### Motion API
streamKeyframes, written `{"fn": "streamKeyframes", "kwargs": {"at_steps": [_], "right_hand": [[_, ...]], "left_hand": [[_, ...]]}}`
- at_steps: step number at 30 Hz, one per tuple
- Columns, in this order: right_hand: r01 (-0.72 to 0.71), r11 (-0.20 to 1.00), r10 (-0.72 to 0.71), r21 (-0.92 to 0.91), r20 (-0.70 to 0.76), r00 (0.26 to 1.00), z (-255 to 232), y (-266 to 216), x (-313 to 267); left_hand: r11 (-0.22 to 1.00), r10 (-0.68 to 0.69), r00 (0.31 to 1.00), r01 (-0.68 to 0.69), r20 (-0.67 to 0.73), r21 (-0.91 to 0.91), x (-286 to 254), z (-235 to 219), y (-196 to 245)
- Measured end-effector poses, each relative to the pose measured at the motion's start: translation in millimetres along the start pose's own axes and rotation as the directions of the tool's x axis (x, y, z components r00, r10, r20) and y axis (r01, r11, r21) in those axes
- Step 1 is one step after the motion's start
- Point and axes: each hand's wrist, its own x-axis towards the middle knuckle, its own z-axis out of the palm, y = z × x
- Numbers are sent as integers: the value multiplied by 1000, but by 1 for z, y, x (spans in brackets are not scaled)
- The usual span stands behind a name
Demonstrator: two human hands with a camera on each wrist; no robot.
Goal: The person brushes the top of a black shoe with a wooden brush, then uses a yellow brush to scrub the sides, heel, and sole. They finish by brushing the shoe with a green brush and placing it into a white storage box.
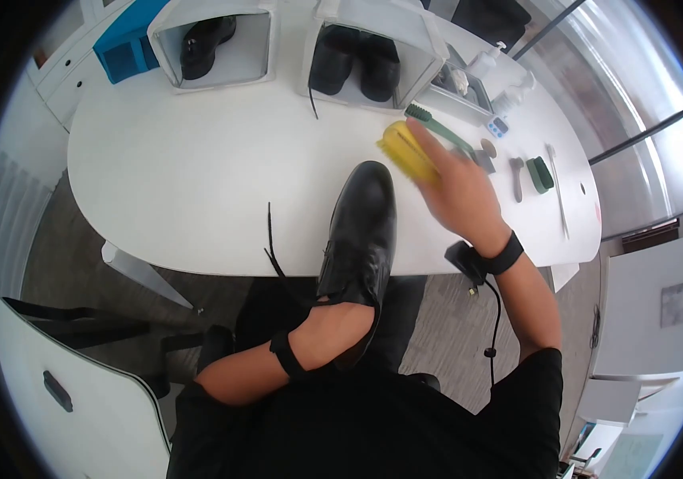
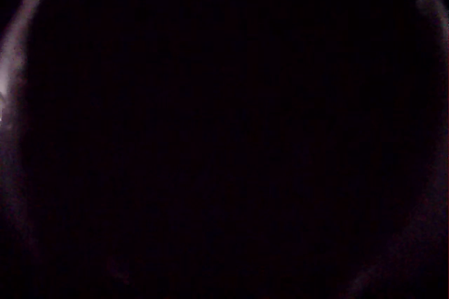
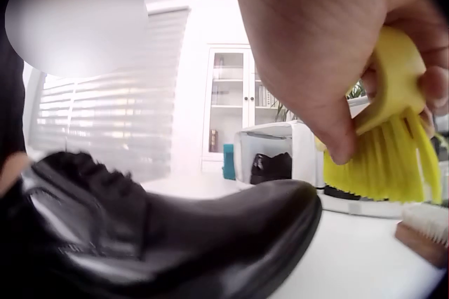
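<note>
A black leather lace-up shoe (image 1: 364,209) points away from me over the table's near edge. My left hand (image 1: 333,331) is pushed into its opening and carries it from inside; the fingers are hidden in the shoe. To the right of the toe, my right hand (image 1: 463,188) grips a yellow brush (image 1: 408,152). In the right wrist view, thumb and fingers pinch the brush (image 3: 400,78) by its curved back, its yellow bristles hanging down just past the shoe's toe (image 3: 280,208). A loose black lace (image 1: 271,239) trails at the shoe's left. The left wrist view is almost wholly dark.
Two white boxes (image 1: 270,48) with black shoes (image 1: 377,68) inside stand at the table's back. On the right lie a green-handled brush (image 1: 441,132), a green-bristled brush (image 1: 540,175), a grey tool (image 1: 516,180) and a thin stick (image 1: 558,191). Bottles (image 1: 485,60) stand behind.
</note>
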Motion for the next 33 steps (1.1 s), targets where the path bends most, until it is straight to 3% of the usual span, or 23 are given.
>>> {"fn": "streamKeyframes", "kwargs": {"at_steps": [2, 4, 5, 8, 10, 12, 13, 15, 16, 21, 22, 24, 29, 33], "right_hand": [[6, 999, -7, 50, 31, 999, -1, -6, -6], [150, 973, -144, 174, -44, 989, 2, -13, -15], [145, 974, -140, 173, -44, 989, 2, -13, -17], [-26, 933, -41, 360, 179, 983, 1, -12, -21], [-36, 946, -4, 322, 123, 992, 6, 7, -19], [-97, 990, 86, -104, -106, 991, 0, 26, -16], [-109, 988, 96, -112, -115, 989, -6, 36, -14], [-258, 958, 267, 128, -55, 962, -21, 59, -10], [-222, 972, 231, 83, -129, 964, -21, 78, -9], [-390, 859, 432, 330, -62, 900, -5, 151, -2], [-392, 860, 435, 328, -69, 898, -5, 155, -1], [-532, 786, 535, 315, 86, 841, -6, 161, 2], [-553, 774, 556, 310, 86, 826, 4, 210, 9], [-582, 669, 621, 462, 83, 780, 7, 239, 19]], "left_hand": [[999, -19, 1000, 20, 15, -45, 1, -3, 1], [999, -32, 999, 31, 29, 18, 0, -8, 6], [999, -28, 999, 27, 32, 17, 0, -9, 6], [999, -3, 999, 1, 35, 46, -1, -10, 4], [998, -14, 1000, 13, 22, 58, 0, -3, 0], [998, -5, 1000, 4, 16, 59, -1, 11, -7], [998, -5, 1000, 5, 3, 55, -1, 12, -8], [999, -5, 1000, 6, -26, 50, 1, 10, -8], [999, -7, 999, 9, -41, 47, 2, 10, -8], [999, -5, 997, 8, -73, 40, 1, 9, -8], [999, -2, 997, 5, -74, 40, 1, 11, -9], [999, -5, 999, 7, -53, 40, 1, 10, -10], [999, -19, 999, 17, 35, 48, -4, 6, -10], [998, -27, 997, 24, 66, 54, -7, 4, -9]]}}
